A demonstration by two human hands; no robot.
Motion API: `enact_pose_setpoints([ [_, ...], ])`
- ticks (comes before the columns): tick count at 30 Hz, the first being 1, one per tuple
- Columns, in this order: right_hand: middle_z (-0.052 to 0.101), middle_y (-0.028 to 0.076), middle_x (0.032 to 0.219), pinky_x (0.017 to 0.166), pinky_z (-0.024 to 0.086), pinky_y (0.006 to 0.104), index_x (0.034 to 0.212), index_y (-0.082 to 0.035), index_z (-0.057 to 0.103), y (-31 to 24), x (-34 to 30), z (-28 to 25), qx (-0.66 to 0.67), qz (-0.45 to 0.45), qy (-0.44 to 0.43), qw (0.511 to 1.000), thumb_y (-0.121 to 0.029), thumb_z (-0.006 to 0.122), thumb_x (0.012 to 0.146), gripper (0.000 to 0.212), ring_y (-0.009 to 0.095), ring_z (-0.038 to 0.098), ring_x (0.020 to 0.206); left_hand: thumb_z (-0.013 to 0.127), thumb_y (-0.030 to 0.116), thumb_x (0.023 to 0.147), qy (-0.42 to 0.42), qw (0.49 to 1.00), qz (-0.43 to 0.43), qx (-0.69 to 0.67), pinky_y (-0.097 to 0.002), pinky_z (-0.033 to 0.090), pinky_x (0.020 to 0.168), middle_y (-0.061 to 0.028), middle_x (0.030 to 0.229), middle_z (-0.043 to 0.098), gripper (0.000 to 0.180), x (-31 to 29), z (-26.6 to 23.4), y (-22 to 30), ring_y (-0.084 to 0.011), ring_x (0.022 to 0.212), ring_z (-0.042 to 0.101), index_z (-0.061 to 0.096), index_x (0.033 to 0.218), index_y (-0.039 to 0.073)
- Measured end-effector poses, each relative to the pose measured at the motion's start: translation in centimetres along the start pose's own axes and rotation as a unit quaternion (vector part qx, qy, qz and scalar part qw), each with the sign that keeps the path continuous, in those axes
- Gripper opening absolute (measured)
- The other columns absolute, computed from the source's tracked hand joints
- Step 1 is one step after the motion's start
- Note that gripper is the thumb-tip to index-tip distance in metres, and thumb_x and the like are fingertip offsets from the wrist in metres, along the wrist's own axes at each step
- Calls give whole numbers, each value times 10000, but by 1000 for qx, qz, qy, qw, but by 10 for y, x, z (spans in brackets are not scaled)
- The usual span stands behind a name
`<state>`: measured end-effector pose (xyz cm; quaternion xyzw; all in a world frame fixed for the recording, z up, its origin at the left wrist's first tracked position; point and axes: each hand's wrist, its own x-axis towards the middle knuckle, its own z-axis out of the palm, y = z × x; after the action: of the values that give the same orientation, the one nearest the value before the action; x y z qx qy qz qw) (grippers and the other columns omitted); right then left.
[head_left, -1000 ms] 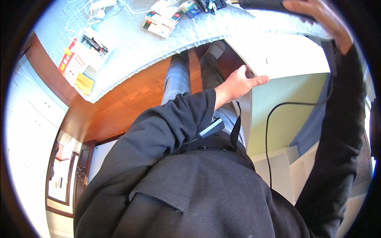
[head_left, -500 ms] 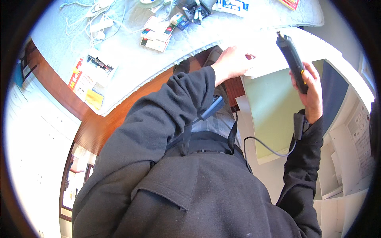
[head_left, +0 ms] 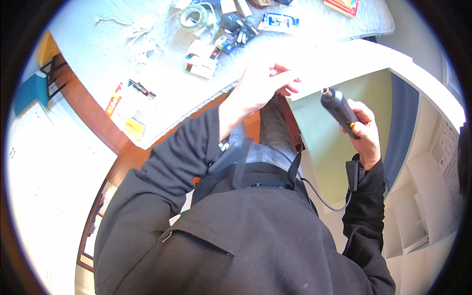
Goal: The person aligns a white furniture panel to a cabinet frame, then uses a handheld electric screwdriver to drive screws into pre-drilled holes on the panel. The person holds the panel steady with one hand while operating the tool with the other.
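My right hand (head_left: 368, 136) is wrapped round the grip of a black electric screwdriver (head_left: 338, 108) with a yellow button. Its metal tip points up and left, above a pale green panel framed in white. To the left, my left hand (head_left: 258, 91) is held up near the white frame edge (head_left: 339, 64), with its fingers curled together. Glare washes out the fingertips, and whatever they may pinch cannot be made out. A gap separates the screwdriver tip from my left hand.
A quilted bed cover (head_left: 172, 88) lies ahead. On it are a tape roll (head_left: 193, 18), white cables (head_left: 142, 39), small boxes (head_left: 200, 64), a white-and-blue packet (head_left: 279, 23) and thin dark tools (head_left: 141, 88). White shelving (head_left: 413, 211) stands at right; a white cabinet (head_left: 49, 187) at left.
My left hand has drawn back to the left, away from the white frame. My right hand has lowered the screwdriver and brought it left, its tip now tilted more toward the left.
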<state>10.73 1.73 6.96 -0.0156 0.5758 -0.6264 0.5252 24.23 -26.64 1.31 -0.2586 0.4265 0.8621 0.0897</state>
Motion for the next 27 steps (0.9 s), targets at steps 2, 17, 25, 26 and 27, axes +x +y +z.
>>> enact_pose_setpoints([
  [2, 680, 70, 1071, 825, 512, 290, 1183, -28, 716, -13, -5, 8, -17, 5, -32, 999, -336, 860, 775, 531, 162, 645, 942, 688, 141, 1011, -7, 999, -35, -18, -278, 591, 772, -121, 1020, 754, 219, -32, 6, 35, -154, 859, 728, 708, 1152, -25],
  [17, 658, 59, 957, 827, 471, 289, 1181, -11, 740, -102, -45, 93, -141, -95, -114, 979, -397, 859, 806, 551, 163, 623, 904, 718, 126, 997, -55, 997, 2, -55, -257, 578, 782, -111, 992, 751, 223, -152, 49, 155, -125, 834, 704, 704, 1168, -16],
  [25, 642, 39, 949, 807, 467, 273, 1185, -5, 739, -120, -54, 123, -170, -108, -118, 972, -379, 861, 831, 529, 146, 616, 886, 723, 89, 987, -65, 997, 9, -33, -276, 594, 794, -103, 969, 747, 167, -167, 41, 173, -134, 830, 718, 714, 1121, -10],
  [26, 642, 38, 949, 808, 467, 270, 1185, -6, 740, -121, -56, 127, -170, -108, -116, 973, -377, 861, 833, 525, 143, 615, 886, 721, 87, 988, -60, 998, 15, -20, -272, 593, 794, -101, 969, 747, 165, -169, 40, 175, -130, 831, 716, 714, 1120, -11],
  [27, 642, 38, 949, 808, 469, 270, 1185, -4, 739, -123, -57, 130, -170, -109, -115, 973, -375, 861, 835, 524, 141, 615, 888, 718, 78, 989, -58, 998, 23, 6, -267, 590, 792, -96, 967, 746, 156, -170, 39, 179, -123, 830, 712, 717, 1115, -14],
])
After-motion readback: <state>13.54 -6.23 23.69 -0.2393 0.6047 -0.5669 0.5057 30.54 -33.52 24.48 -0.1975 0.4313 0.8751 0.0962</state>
